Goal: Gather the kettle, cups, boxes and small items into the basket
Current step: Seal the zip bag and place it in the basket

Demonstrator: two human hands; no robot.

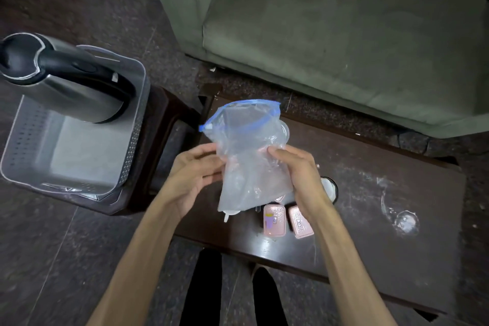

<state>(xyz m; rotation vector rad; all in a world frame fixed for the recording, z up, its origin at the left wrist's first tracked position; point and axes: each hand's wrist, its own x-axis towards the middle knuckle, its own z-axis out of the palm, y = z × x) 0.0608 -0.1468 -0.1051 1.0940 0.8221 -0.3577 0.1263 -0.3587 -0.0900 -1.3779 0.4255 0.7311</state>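
Note:
A clear plastic zip bag (248, 151) with a blue seal strip is held upright over the dark table (370, 219), mouth open at the top. My left hand (193, 169) grips its left side and my right hand (296, 167) pinches its right side. Two pink boxes (274, 219) (301, 222) lie on the table just below the bag. A white cup (329, 188) stands behind my right wrist, partly hidden. The steel kettle (63, 79) with a black handle stands in the far corner of the grey basket (79, 156) at the left.
The basket rests on a dark stool (156, 156) left of the table. A grey-green sofa (330, 34) fills the back. A clear glass item (404, 219) lies on the table's right part. My dark-clad legs (232, 294) are at the table's near edge.

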